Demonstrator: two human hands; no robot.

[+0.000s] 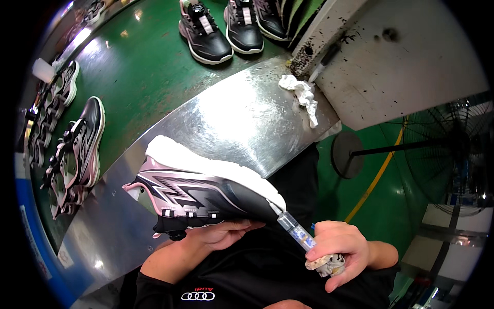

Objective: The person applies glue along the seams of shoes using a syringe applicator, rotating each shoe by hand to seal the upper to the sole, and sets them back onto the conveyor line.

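Observation:
My left hand point(221, 234) supports a black, pink and grey sneaker point(206, 191) from beneath, its fingers partly hidden under the upper. The sneaker lies tilted on its side, with its thick white sole uppermost and its toe pointing right. In my right hand point(345, 247) is a clear syringe point(297, 232), gripped near its lower end. The syringe's narrow pale tip meets the edge of the sole at the toe. A crumpled, stained wad point(328, 264) is also held against my right palm; its material is hard to tell.
A metal ledge point(221, 113) borders a green work surface point(139, 62). Several sneakers point(206, 33) stand at the back, others point(85, 144) along the left. Crumpled white tissue point(301, 95) lies by a stained pale panel point(406, 56). At right stands a fan point(453, 139).

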